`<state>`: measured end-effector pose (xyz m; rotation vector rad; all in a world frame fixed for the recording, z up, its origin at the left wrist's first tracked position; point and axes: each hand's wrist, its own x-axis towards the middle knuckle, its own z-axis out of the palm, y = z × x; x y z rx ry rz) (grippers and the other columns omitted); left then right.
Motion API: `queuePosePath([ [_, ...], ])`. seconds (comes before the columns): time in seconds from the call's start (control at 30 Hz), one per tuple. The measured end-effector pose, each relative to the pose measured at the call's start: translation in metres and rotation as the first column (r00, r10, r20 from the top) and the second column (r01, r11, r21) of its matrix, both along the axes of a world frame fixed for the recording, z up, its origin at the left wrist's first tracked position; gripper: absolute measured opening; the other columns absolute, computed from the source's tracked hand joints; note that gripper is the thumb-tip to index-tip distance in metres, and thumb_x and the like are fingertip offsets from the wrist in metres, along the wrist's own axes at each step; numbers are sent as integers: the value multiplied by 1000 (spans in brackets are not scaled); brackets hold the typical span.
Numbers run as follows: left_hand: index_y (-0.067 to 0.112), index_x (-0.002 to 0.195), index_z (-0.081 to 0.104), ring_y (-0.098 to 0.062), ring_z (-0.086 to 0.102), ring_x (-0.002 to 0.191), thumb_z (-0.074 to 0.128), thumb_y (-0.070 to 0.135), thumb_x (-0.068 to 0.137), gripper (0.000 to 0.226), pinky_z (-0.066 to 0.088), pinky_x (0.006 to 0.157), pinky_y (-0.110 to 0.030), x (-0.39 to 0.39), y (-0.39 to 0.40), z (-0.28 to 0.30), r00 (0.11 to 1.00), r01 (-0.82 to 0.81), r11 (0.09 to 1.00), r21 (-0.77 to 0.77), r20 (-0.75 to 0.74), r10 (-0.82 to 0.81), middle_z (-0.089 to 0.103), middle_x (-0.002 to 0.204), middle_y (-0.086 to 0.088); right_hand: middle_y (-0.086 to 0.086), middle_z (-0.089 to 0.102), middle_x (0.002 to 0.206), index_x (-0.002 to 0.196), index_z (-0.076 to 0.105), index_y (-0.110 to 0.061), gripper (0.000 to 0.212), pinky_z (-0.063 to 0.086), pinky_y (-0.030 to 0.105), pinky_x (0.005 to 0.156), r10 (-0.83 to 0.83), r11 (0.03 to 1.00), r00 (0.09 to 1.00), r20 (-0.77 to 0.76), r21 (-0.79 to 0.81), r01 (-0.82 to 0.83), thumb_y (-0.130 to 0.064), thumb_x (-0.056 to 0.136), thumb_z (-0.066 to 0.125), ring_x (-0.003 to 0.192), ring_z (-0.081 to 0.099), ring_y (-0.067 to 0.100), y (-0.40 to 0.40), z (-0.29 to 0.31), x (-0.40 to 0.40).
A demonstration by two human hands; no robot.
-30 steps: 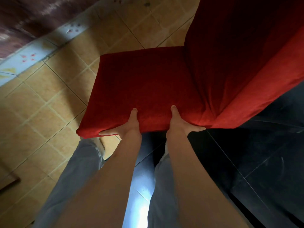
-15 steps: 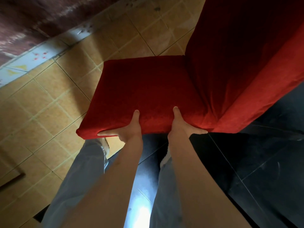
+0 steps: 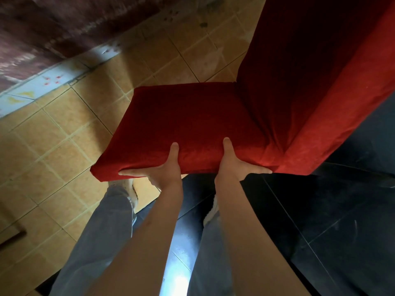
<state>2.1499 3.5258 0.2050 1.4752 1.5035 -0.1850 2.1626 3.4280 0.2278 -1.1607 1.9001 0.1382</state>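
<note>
A red velvet-covered chair fills the upper right, with its seat cushion (image 3: 188, 122) level in front of me and its tall backrest (image 3: 310, 67) rising at the right. My left hand (image 3: 162, 167) grips the seat's near edge, thumb on top and fingers underneath toward the left corner. My right hand (image 3: 233, 161) grips the same edge further right, thumb on top, fingers spread under the seat toward the backrest. The fingertips under the cushion are mostly hidden.
Tan floor tiles (image 3: 51, 144) cover the left; dark glossy tiles (image 3: 331, 221) cover the right. A dark red wall (image 3: 42, 28) with a pale tiled skirting (image 3: 42, 84) runs along the upper left. My jeans-clad legs (image 3: 102, 236) and white shoes (image 3: 132, 191) stand under the seat.
The chair and both hands sit lower and more centred in view than a second ago, and more tan floor shows beyond the seat. Both grips are unchanged.
</note>
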Motion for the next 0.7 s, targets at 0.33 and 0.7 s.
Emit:
queuePosePath([
  [0.33,31,142,-35,-11,51,96,88,38,62,147,38,85,-22,23,-7,4,997,24,1000,16,68,-25,51,124,-1,2,54,113,153,10,-13,116,43,27,74,5,999,993,121,-53,2,-47,69,82,80,55,10,-9,1,21],
  [0.7,19,150,-19,-20,58,100,86,39,65,137,41,83,-28,60,-10,17,997,71,997,-29,-8,-72,54,122,-4,-4,35,86,141,-31,-44,135,50,44,76,-109,987,979,174,-99,128,-29,71,84,62,41,6,-15,1,53],
])
